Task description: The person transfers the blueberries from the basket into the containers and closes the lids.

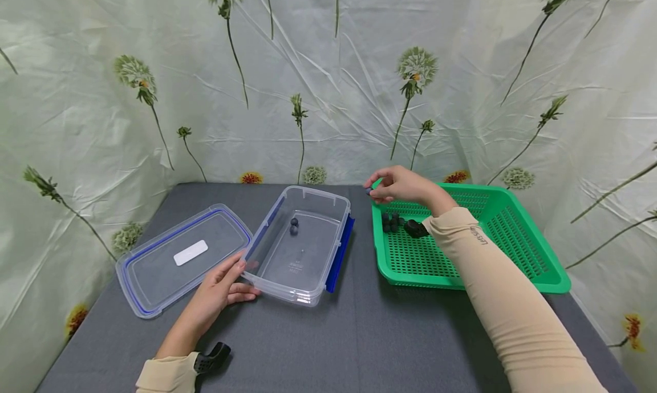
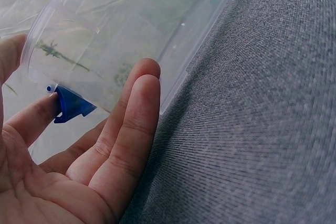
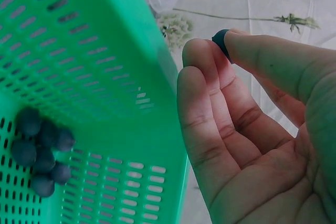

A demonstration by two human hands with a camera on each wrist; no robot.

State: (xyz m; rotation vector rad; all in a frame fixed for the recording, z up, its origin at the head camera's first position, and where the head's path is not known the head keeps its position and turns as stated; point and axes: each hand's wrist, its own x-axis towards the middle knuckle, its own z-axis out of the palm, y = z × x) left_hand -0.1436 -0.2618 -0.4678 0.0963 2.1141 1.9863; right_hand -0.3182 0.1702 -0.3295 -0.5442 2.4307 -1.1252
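Observation:
My right hand pinches a blueberry between thumb and fingertip, above the left rim of the green basket. Several more blueberries are clustered in that basket's left end. A clear plastic food container with blue latches stands left of it, with two blueberries on its floor. At the container's near left corner, my left hand holds it, thumb at the rim and fingers along the outer wall. In the left wrist view one finger meets a blue latch.
The container's clear lid, with a blue seal and a white label, lies on the grey cloth at the left, close beside the container. Behind the table hangs a pale curtain printed with dandelions. Another blue latch juts from the container's right side.

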